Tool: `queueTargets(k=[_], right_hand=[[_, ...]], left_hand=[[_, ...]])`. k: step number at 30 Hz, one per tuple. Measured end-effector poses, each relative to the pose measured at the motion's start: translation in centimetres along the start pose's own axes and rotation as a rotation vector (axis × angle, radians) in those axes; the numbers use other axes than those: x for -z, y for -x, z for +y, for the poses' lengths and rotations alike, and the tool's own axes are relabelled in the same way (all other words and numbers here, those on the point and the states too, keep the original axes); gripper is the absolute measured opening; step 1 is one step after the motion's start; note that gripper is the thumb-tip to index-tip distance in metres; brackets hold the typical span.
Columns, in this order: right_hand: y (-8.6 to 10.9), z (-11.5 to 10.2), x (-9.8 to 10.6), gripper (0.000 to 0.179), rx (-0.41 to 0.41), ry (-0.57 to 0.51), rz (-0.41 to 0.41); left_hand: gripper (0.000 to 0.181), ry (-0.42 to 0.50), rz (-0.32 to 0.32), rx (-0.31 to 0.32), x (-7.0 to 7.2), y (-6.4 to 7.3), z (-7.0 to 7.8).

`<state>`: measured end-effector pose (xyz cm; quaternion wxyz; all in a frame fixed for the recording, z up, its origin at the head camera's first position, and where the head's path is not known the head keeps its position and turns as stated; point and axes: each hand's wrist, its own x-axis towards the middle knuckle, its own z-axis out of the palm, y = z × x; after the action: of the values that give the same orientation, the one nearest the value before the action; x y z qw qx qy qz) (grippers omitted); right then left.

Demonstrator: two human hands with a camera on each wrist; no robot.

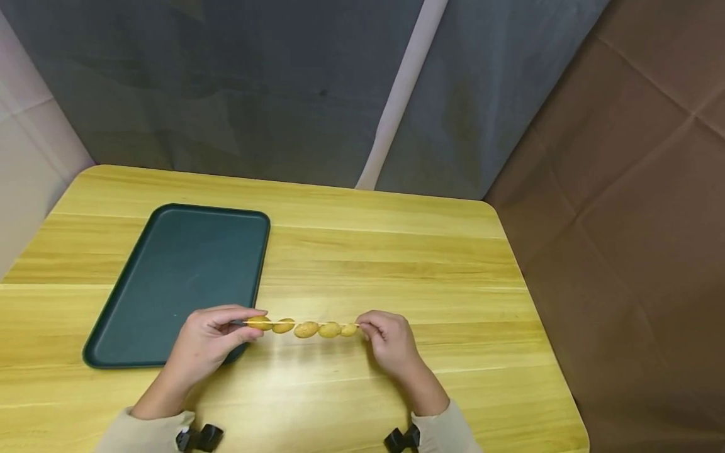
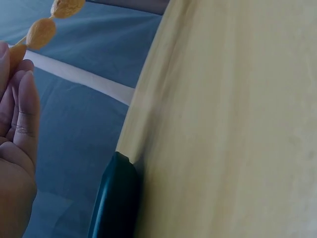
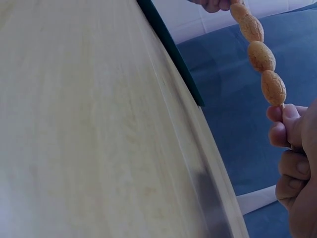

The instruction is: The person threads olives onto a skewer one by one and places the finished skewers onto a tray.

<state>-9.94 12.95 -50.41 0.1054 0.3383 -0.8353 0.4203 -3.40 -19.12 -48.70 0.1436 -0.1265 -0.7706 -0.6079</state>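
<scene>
A row of yellowish-brown oval pieces [image 1: 306, 329], threaded on a thin pale strand, stretches between my hands just above the table. Whether the strand is a stick or a cord I cannot tell. My left hand [image 1: 206, 340] pinches the leftmost piece between thumb and fingers, over the right edge of a dark green tray [image 1: 195, 270]. At the other end my right hand [image 1: 393, 343] pinches the strand with thumb and forefinger. Wrinkled surfaces show on the pieces [image 3: 261, 56] in the right wrist view. Part of the row [image 2: 40, 33] also appears at the left wrist view's top left.
The tray lies flat on the left half of a wood-grain table [image 1: 408, 264]. A dark grey-blue cloth [image 1: 255, 94] with a pale strip [image 1: 404, 82] hangs behind the table. Brown cloth [image 1: 634, 220] hangs along the right side.
</scene>
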Motion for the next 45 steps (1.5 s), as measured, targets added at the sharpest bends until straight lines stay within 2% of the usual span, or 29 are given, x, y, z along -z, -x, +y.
queueTargets(k=[7, 13, 16, 20, 22, 24, 27, 30, 34, 37, 39, 42, 45], right_hand=[[-0.1, -0.3, -0.1, 0.008, -0.017, 0.026, -0.007], [-0.5, -0.1, 0.1, 0.007, -0.082, 0.028, -0.105], [-0.7, 0.1, 0.3, 0.007, -0.102, 0.032, -0.124], [-1.2, 0.3, 0.2, 0.007, -0.103, 0.040, -0.072], [-1.6, 0.1, -0.2, 0.006, -0.135, 0.013, -0.053], [-2.1, -0.3, -0.7, 0.006, -0.205, -0.049, -0.061], [-2.8, -1.1, -1.8, 0.010, -0.360, -0.182, -0.106], [-3.6, -1.8, -3.1, 0.013, -0.517, -0.348, -0.141], [-5.2, -2.9, -5.4, 0.015, -0.703, -0.665, -0.144], [-6.9, -4.0, -7.9, 0.016, -0.846, -0.940, -0.152], [-7.8, -5.0, -9.7, 0.016, -0.937, -1.084, -0.153], [-8.8, -6.8, -12.2, 0.015, -1.048, -1.192, -0.112], [-9.7, -8.7, -14.5, 0.016, -1.105, -1.215, -0.032]], left_hand=[[0.029, -0.025, 0.015, 0.024, -0.1, 0.0, -0.2], [0.028, -0.127, 0.014, 0.098, 0.0, 0.0, -0.6], [0.029, -0.133, -0.022, 0.153, 0.0, -0.2, -0.7], [0.035, -0.120, -0.093, 0.194, 0.5, -0.8, -0.6], [0.039, -0.146, -0.101, 0.204, 1.0, -1.1, -0.6], [0.042, -0.189, -0.083, 0.223, 1.6, -1.2, -0.7], [0.042, -0.247, -0.062, 0.279, 2.3, -0.9, -1.0], [0.040, -0.265, -0.100, 0.338, 2.4, -0.3, -1.4], [0.037, -0.266, -0.162, 0.373, 2.3, 0.2, -1.7], [0.036, -0.285, -0.170, 0.375, 2.8, 0.4, -1.7], [0.035, -0.293, -0.174, 0.376, 3.2, 0.5, -1.8], [0.035, -0.302, -0.170, 0.384, 4.0, 0.8, -1.9], [0.035, -0.328, -0.141, 0.391, 5.0, 1.4, -2.1]])
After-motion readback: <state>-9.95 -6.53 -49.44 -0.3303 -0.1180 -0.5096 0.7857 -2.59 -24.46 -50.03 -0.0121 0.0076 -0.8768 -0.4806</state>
